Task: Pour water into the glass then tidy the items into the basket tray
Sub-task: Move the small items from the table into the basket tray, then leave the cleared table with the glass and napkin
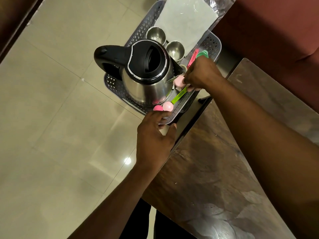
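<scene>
A steel electric kettle (146,75) with a black lid and handle stands in the grey perforated basket tray (212,44). Behind it sit two steel cups (156,33) (175,48), and a third steel rim (183,67) peeks out by the kettle's spout. My right hand (202,73) is over the tray's right side, closed on a green-handled utensil (179,96), with a pale pink piece (179,82) at its fingertips. Two pink round pieces (163,107) lie at the tray's near end. My left hand (155,135) grips the tray's near rim.
A clear-wrapped white packet (184,16) fills the tray's far end. A pink utensil (194,56) and a green one (203,54) lie along its right side. The tray overhangs the brown wooden table (224,161); tiled floor (60,109) lies below left, a dark red seat (276,31) right.
</scene>
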Tool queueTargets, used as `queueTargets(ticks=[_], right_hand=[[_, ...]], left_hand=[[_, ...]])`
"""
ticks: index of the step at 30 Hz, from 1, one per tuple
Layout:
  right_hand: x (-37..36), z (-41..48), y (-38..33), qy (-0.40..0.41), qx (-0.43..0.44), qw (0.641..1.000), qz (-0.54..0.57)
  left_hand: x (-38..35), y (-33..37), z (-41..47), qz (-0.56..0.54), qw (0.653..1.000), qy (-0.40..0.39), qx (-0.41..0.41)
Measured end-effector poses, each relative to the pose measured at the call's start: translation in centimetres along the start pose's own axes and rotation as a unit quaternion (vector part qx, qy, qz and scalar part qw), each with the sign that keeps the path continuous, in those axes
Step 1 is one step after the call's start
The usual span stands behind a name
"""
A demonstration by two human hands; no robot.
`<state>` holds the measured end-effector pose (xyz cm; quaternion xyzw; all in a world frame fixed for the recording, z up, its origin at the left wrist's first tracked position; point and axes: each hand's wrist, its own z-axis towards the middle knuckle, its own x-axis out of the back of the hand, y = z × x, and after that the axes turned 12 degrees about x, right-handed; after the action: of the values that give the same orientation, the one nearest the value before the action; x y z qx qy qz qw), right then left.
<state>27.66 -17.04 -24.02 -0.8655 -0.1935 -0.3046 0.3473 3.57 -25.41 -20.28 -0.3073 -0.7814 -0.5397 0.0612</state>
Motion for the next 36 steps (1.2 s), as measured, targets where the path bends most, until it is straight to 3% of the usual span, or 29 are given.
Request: queueTargets(ticks=[4, 9, 19, 28, 36], right_hand=[[0.7, -2.1, 0.5, 0.063, 0.054, 0.996, -0.027], [0.9, -8.7, 1.7, 0.119, 0.110, 0.986, 0.027], [-1.2, -26.2, 3.4, 0.125, 0.169, 0.962, 0.172], [-0.9, -40.2, 7.4, 0.210, 0.155, 0.946, 0.193], [-0.5, -53.3, 12.5, 0.234, 0.107, 0.946, 0.197]], left_hand=[[0.2, 1.0, -0.1, -0.019, 1.000, 0.001, 0.002], [0.7, 3.2, -0.9, 0.001, 1.000, -0.006, -0.009], [2.0, 7.0, -7.1, 0.052, 0.997, -0.033, -0.041], [4.5, 7.6, -15.9, 0.134, 0.985, -0.082, -0.071], [6.2, 9.7, -25.9, 0.161, 0.973, -0.146, -0.078]])
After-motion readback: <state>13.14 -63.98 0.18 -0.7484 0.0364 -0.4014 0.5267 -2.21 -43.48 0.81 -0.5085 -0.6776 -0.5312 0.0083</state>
